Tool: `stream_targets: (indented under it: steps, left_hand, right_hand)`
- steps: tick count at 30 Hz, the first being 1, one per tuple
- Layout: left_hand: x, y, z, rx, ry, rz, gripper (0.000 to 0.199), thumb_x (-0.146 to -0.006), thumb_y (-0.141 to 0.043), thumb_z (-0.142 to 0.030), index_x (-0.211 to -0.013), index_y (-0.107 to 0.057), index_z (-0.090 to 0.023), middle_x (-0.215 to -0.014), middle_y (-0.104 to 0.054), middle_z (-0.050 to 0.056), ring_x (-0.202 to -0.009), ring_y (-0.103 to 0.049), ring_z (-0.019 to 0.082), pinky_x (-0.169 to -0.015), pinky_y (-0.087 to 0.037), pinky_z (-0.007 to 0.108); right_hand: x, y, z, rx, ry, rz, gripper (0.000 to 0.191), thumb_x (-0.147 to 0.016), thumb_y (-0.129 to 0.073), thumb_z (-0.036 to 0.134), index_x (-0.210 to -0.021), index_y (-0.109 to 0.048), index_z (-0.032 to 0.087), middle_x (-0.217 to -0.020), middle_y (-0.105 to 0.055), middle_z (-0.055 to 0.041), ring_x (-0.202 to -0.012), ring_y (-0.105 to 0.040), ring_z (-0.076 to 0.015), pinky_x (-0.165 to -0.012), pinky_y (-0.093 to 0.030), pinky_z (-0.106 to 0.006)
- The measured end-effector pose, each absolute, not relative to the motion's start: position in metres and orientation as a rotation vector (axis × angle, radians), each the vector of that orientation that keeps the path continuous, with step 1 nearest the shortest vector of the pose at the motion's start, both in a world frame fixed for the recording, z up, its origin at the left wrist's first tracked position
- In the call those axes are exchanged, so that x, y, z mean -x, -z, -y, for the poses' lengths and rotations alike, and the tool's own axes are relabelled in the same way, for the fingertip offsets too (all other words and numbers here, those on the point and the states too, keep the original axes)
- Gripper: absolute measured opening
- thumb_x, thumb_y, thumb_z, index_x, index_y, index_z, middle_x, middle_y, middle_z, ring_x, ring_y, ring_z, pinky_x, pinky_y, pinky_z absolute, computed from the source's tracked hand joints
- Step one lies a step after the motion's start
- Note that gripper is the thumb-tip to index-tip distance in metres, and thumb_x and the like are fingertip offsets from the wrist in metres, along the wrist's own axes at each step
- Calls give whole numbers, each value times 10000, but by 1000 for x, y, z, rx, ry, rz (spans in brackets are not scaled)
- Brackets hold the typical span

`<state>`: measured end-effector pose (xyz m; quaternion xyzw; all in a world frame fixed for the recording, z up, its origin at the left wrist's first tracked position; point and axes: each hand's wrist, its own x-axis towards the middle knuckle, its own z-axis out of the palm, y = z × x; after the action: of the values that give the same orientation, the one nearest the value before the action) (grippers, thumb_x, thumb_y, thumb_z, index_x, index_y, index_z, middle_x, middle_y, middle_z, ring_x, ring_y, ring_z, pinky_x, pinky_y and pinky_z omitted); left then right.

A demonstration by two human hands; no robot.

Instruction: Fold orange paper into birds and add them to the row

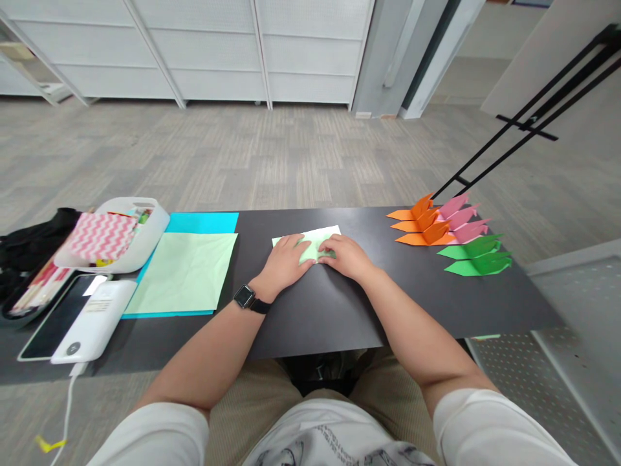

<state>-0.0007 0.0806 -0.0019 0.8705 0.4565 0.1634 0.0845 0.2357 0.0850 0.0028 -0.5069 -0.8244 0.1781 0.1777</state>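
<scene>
A light green sheet of paper (317, 244), partly folded, lies on the dark table under both my hands. Its far edge looks paler, almost white. My left hand (287, 260) rests on its left part, thumb held apart from the stretched fingers. On the right part, my right hand (345, 254) is closed, with bent fingers and thumb together at the paper. The fingertips cover some of the folds, so the exact shape is hidden. A watch (245, 296) is on my left wrist.
Left of my hands lie light green sheets (187, 272) over blue sheets (204, 222). Beyond them are a white basket (158, 223), a white power bank (94, 323) and a tablet (46, 336). Folded paper cranes in orange (420, 223), pink (463, 220) and green (478, 257) stand at the right.
</scene>
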Motion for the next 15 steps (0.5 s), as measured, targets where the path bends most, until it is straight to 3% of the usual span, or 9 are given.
stream_targets:
  steps: [15]
  left_hand:
    - [0,-2,-79,-2558,-450,-1388,480,-1024,-647,-465,-1431,-665,-211,-1553,-590,141,-1446,-536,333,-1272,-415,509]
  right_hand:
    - [-277,-12,-93,1651,-593,2237,214,-811,-876,246,-961,-724,237,-896,-725,3,-778,-631,-161,-696,-418,-278]
